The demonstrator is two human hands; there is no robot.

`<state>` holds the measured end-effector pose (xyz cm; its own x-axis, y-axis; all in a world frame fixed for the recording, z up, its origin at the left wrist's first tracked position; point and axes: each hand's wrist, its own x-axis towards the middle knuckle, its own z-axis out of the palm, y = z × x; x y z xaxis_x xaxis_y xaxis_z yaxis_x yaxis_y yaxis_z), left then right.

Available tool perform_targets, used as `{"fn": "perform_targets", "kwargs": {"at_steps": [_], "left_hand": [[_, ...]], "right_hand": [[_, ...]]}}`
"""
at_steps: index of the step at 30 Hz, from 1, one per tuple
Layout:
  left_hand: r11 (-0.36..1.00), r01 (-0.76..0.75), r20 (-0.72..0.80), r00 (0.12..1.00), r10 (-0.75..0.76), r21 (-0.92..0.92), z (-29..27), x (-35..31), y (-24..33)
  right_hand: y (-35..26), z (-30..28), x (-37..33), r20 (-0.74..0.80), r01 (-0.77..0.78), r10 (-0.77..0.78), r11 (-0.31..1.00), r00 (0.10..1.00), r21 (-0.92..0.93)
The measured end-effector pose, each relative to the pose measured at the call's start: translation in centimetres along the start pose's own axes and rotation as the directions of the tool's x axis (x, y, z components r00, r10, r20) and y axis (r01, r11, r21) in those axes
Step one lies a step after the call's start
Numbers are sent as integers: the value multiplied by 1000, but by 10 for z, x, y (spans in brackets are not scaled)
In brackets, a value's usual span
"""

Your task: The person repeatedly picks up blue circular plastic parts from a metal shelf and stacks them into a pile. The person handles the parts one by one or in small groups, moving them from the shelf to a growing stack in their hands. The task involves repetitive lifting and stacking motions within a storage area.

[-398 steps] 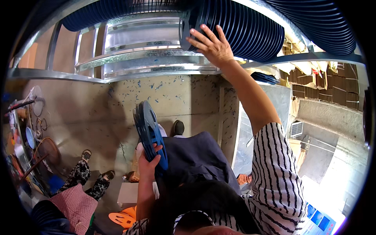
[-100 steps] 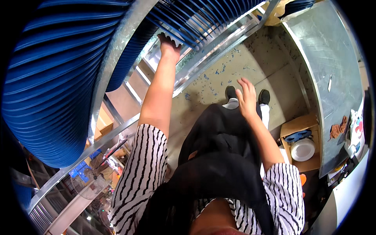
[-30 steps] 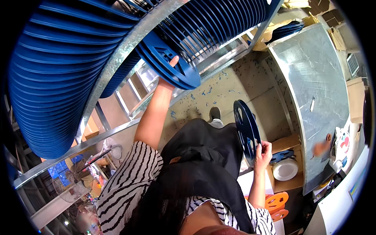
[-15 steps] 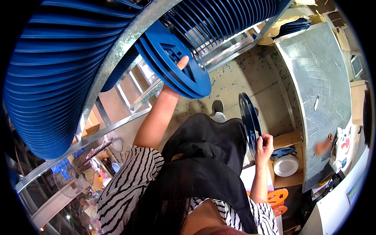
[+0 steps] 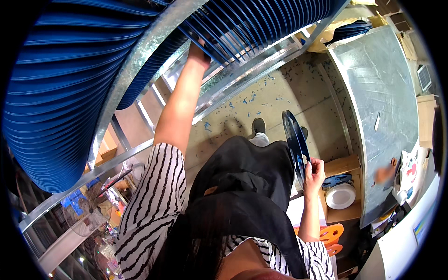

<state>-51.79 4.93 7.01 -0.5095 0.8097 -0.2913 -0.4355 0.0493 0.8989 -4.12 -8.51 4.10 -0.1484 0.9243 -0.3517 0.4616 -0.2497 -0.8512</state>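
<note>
At the upper left, my left hand (image 5: 199,52) reaches up among the front blue plastic reels (image 5: 224,35) of a long row on a metal rack. Its fingers are mostly hidden by the reels, so their grip cannot be made out. To the right of my lap, my right hand (image 5: 314,173) is closed on the lower edge of a blue reel (image 5: 297,140). This reel stands nearly edge-on, with two round flanges showing.
Another big stack of blue reels (image 5: 70,93) fills the left, behind a metal rail (image 5: 123,74). A grey-topped table (image 5: 387,93) stands on the right. Beside my right arm are an open cardboard box (image 5: 343,168) holding a white reel and some orange reels (image 5: 330,235). Blue scraps litter the floor.
My left hand has moved up and away into the row on the rack; the blue reel it held out front is now among the others there. My right hand has hardly moved.
</note>
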Motion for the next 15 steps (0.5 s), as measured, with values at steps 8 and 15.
{"fn": "perform_targets", "kwargs": {"at_steps": [8,15], "left_hand": [[986,37,76,997,-25,-160,2,20,-16],[970,54,100,995,-31,-237,5,27,-21]], "right_hand": [[12,7,-4,-38,-42,47,990,998,134],[10,8,-3,-49,-11,14,998,999,54]]}}
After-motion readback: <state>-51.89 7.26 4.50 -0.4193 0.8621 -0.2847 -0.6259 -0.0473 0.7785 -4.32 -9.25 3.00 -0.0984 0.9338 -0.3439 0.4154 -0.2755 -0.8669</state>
